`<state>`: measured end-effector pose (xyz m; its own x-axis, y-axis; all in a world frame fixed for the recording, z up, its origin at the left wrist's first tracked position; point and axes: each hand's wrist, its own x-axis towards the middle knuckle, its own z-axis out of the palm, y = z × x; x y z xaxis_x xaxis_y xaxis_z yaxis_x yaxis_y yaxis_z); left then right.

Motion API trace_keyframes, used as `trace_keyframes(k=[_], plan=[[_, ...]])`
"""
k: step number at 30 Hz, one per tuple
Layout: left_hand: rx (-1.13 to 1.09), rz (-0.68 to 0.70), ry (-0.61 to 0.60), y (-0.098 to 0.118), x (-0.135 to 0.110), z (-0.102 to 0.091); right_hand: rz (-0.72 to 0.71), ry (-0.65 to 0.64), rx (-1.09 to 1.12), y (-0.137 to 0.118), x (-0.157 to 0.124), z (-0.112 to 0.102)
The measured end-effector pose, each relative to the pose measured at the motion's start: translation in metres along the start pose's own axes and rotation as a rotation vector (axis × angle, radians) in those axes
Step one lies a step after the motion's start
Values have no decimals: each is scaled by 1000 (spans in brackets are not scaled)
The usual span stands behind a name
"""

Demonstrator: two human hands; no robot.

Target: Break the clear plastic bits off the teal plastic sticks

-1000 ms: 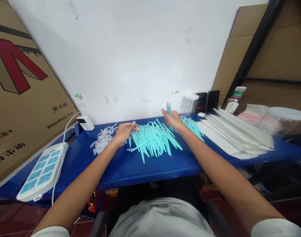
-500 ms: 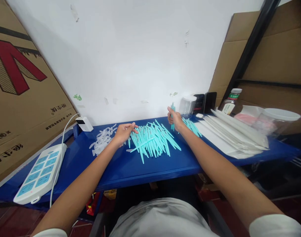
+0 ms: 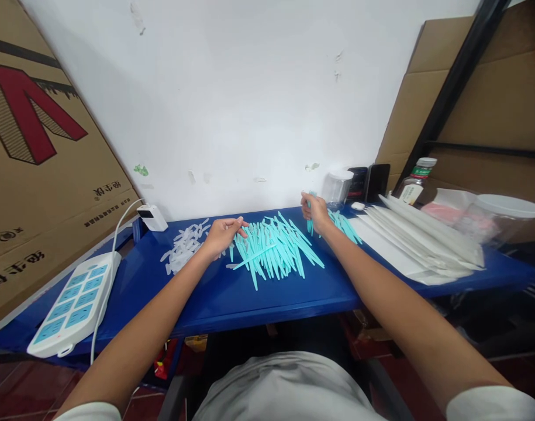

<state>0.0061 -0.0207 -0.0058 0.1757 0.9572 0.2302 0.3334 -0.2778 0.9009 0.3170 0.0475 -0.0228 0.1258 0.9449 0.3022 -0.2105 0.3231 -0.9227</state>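
A heap of slim turquoise eyebrow razors (image 3: pixel 271 248) lies on the blue table, grey blades showing at some far ends. My left hand (image 3: pixel 224 235) is over the heap's left edge, thumb and fingers pinched together; what lies between them is too small to make out. Closed around an upright bundle of turquoise razors (image 3: pixel 310 225), my right hand (image 3: pixel 316 213) is at the back, right of the heap. Beside it, more razors (image 3: pixel 344 225) lie in a smaller pile. Left of my left hand are loose translucent caps (image 3: pixel 183 248).
A white power strip (image 3: pixel 76 304) and a small white device (image 3: pixel 152 217) with a cable sit at the left. White padded envelopes (image 3: pixel 420 240), a clear jar (image 3: pixel 337 188), a bottle (image 3: pixel 414 181) and a larger lidded tub (image 3: pixel 490 219) occupy the right. The wall rises behind.
My right hand has turned and its fingers have curled further round the bundle, which stands out less above them. My left hand stays by the heap. The whole view has shifted slightly.
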Motion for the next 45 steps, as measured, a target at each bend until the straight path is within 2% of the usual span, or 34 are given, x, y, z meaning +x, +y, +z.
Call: trace_keyframes(k=[5, 17, 23, 31, 37, 45], plan=[[5, -4, -5, 1, -1, 1, 65, -100, 71, -10, -1, -2], [34, 2, -26, -3, 1, 0, 130, -89, 195, -15, 4, -11], [47, 0, -27, -4, 1, 0, 104, -52, 195, -16, 5, -13], [45, -1, -33, -4, 1, -1, 82, -65, 158, -21, 7, -17], [34, -12, -40, -4, 1, 0, -29, -6, 133, -30, 7, -24], [37, -25, -37, 0, -1, 1, -63, -38, 139, -26, 8, -23]])
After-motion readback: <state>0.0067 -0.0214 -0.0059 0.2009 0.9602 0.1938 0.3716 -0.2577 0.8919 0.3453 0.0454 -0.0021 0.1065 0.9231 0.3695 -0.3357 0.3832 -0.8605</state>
